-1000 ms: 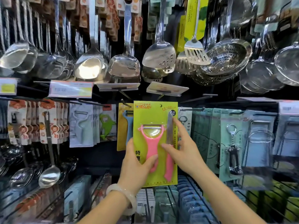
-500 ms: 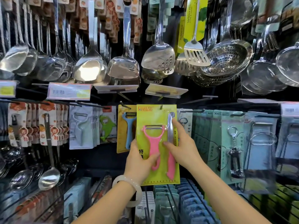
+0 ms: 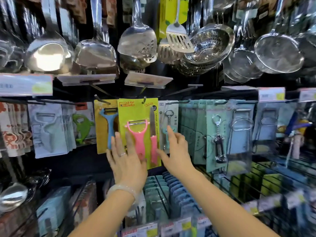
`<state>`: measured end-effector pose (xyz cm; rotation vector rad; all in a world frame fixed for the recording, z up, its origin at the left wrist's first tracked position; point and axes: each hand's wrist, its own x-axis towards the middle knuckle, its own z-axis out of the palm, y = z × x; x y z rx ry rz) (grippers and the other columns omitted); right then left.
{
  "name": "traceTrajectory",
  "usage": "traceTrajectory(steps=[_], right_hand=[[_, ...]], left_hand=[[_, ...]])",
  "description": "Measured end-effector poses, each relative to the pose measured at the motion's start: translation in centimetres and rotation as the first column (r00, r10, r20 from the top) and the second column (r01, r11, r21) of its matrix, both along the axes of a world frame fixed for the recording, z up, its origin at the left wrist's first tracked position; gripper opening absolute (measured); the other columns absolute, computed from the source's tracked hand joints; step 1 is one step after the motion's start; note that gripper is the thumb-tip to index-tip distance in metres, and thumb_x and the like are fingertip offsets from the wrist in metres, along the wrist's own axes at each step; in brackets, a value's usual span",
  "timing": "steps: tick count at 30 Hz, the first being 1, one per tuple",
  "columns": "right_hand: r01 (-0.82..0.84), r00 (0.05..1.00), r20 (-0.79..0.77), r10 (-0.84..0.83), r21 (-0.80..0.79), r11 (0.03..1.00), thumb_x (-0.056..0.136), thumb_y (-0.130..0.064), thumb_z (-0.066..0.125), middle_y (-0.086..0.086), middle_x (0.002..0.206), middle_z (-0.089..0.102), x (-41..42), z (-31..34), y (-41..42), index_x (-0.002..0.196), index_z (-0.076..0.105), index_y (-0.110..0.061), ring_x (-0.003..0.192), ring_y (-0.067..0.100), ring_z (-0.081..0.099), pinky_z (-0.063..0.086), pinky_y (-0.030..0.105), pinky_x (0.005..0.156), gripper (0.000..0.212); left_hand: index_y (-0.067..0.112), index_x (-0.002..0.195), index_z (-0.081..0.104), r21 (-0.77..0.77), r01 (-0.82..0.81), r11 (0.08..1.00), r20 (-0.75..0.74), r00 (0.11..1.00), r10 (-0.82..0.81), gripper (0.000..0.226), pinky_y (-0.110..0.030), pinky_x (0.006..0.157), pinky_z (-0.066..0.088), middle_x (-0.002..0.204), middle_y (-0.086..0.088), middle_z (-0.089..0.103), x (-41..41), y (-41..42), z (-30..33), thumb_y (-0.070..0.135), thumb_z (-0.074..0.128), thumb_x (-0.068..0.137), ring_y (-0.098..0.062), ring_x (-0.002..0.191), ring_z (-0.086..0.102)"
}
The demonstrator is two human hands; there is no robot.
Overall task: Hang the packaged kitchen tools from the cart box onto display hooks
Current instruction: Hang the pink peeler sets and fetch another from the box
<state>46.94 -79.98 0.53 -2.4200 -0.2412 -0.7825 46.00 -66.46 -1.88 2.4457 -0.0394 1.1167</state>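
From where I watch, the yellow-green card (image 3: 136, 115) with the pink peeler (image 3: 138, 134) and the pink-handled knife (image 3: 153, 134) hangs upright on a display hook (image 3: 144, 99), its top hole over the hook's tip. It overlaps the yellow card with a blue peeler (image 3: 108, 124) just to its left. My left hand (image 3: 127, 161) is spread flat, fingers straight, in front of the lower left part of the card, grasping nothing; I cannot tell whether the fingertips touch it. My right hand (image 3: 176, 151) is released too, fingers loose, index finger raised beside the card's right edge, thumb near the knife handle. Steel ladles and strainers hang in the row above. Keychain bottle openers (image 3: 217, 139) on pale cards hang to the right.
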Motion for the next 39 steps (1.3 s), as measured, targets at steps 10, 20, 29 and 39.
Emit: traceTrajectory(steps=[10, 20, 29, 39], right_hand=[[0.400, 0.815, -0.265, -0.516, -0.386, 0.831, 0.096, -0.047, 0.040, 0.007, 0.158, -0.015, -11.4, -9.6, -18.6, 0.150, -0.006, -0.026, 0.145, 0.028, -0.017, -0.001, 0.046, 0.119, 0.074], [0.606, 0.411, -0.478, -0.777, -0.493, 0.624, 0.092, -0.053, 0.043, 0.009, 0.158, -0.013, -26.7, -15.7, -40.3, 0.150, -0.006, -0.024, 0.146, 0.031, -0.011, 0.003, 0.047, 0.117, 0.082], [0.745, 0.211, -0.546, -0.811, -0.447, 0.495, 0.093, -0.052, 0.040, 0.008, 0.158, -0.015, -37.4, -19.2, -53.1, 0.150, -0.006, -0.025, 0.145, 0.031, -0.016, -0.001, 0.046, 0.117, 0.078], [0.823, 0.002, -0.573, -0.819, -0.464, 0.327, 0.092, -0.052, 0.042, 0.008, 0.159, -0.011, -38.4, -22.1, -68.2, 0.149, -0.005, -0.027, 0.145, 0.032, -0.012, 0.002, 0.047, 0.118, 0.078]], left_hand=[[0.012, 0.147, -0.018, 0.402, 0.653, 0.642, -0.450, 0.751, -0.483, 0.084, -0.041, 0.115, -0.011, 0.139, 0.000, -0.040, -5.4, -19.2, -5.9, 0.040, 0.043, 0.095, -0.016, 0.135, -0.033], [0.015, 0.146, -0.020, 0.392, 0.885, 0.253, -0.688, 0.464, -0.558, 0.086, -0.046, 0.117, -0.006, 0.153, -0.003, -0.030, -14.8, -43.5, -11.4, 0.051, 0.038, 0.094, -0.021, 0.142, -0.026], [0.018, 0.147, -0.019, 0.319, 0.948, -0.004, -0.761, 0.253, -0.597, 0.085, -0.045, 0.117, -0.009, 0.152, -0.003, -0.032, -22.3, -59.5, -15.3, 0.045, 0.042, 0.095, -0.020, 0.140, -0.029], [0.018, 0.147, -0.019, 0.317, 0.935, -0.161, -0.779, 0.160, -0.607, 0.087, -0.045, 0.116, -0.008, 0.154, -0.005, -0.029, -21.9, -77.6, -18.1, 0.047, 0.043, 0.093, -0.022, 0.142, -0.026]])
